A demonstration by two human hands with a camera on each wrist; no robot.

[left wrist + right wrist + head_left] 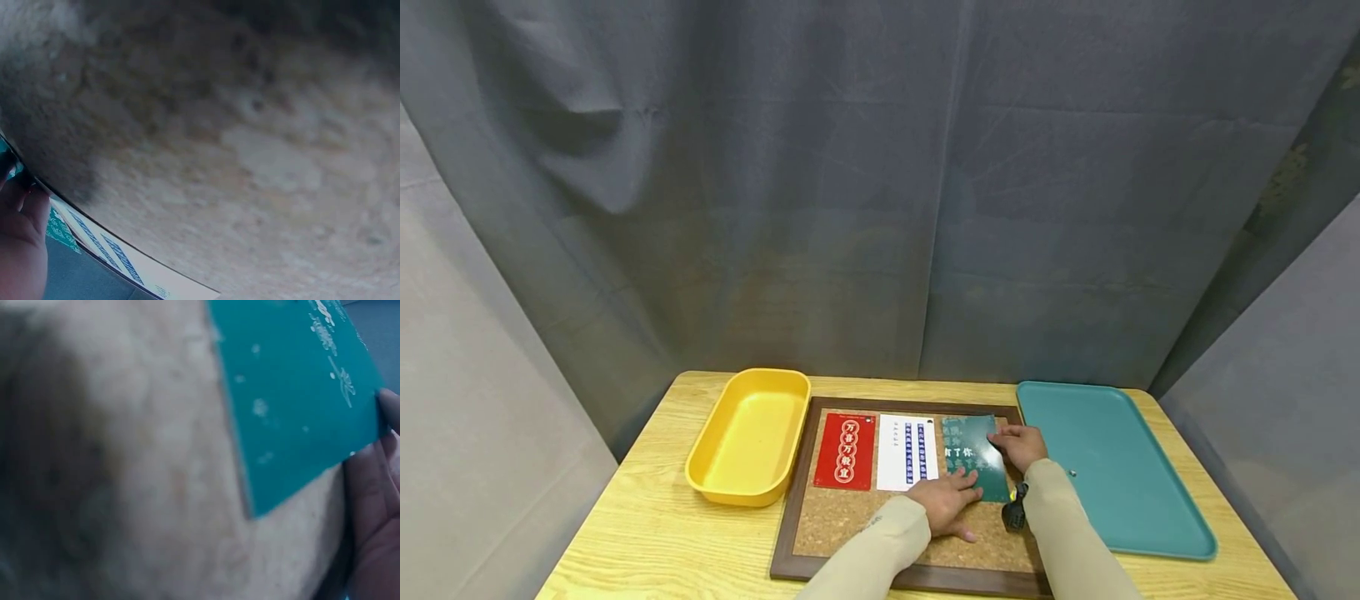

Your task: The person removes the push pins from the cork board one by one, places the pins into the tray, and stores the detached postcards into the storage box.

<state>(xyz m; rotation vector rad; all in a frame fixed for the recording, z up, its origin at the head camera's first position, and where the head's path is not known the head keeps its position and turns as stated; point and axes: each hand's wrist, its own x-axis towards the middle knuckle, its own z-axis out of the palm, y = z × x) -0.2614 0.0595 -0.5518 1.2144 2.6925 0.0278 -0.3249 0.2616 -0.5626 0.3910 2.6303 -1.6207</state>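
Corkboard w/ a brown wooden border sits btm ctr of the head view, 3 cards in a row across its upper half. Green card is the one being handled rn: it's at the right end of that row, right of ctr in the lower part of the frame, and both hands are on it. Right hand has its right edge pinched b/w thumb & fingers; the right wrist cam shows that grip too, far right of its frame. Left hand isn't gripping anything, fingers spread kinda wide, tips resting on the card's lower left part. Can't tell if the card is 100% flat on the cork tbh. Left of it there's a white card w/ blue print, then a red card w/ white characters, neither one touched. Yellow tray is lower left, just beside the board, & a teal tray is lower right w/ a tiny shiny thing on it, too small to ID. All on a light wood table, gray curtain in the bg. Left wrist cam is mostly blurry cork, fwiw.
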